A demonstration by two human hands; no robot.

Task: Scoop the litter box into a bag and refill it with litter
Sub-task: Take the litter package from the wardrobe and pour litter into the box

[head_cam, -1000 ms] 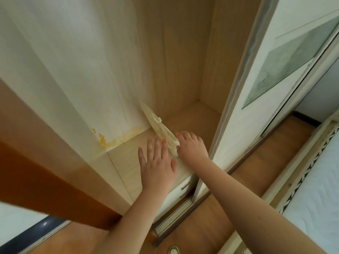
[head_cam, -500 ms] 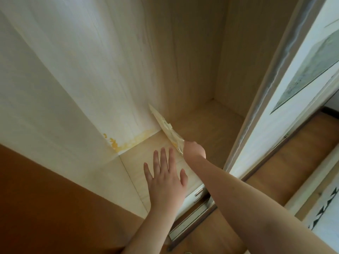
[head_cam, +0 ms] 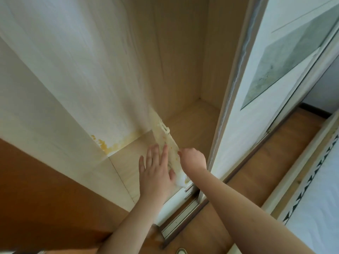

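Two bare hands reach into the open wardrobe compartment I am looking down into. Farthest left I see the pale wood-grain side panel (head_cam: 69,74), with a patch of yellow-orange stains (head_cam: 104,143) at its bottom edge where it meets the light wooden shelf (head_cam: 128,162). Next comes my left hand (head_cam: 156,171), lying flat on that shelf with straight, slightly spread fingers (head_cam: 164,151), gripping nothing; its fingertips touch the lower part of a flat, cream-coloured, stained plastic piece (head_cam: 165,138). That piece stands on edge, leaning against the side panel and running from the back of the compartment toward the front edge; I cannot tell whether it is the litter scoop. Just right of it my right hand (head_cam: 192,158) is curled, its fingers closed at the piece's near end, though whether they actually pinch it I cannot tell. Further right is the white sliding door (head_cam: 256,88) with a grey-green panel (head_cam: 293,57), then the brown wooden floor (head_cam: 266,162) and the edge of a white quilted mattress (head_cam: 315,208).
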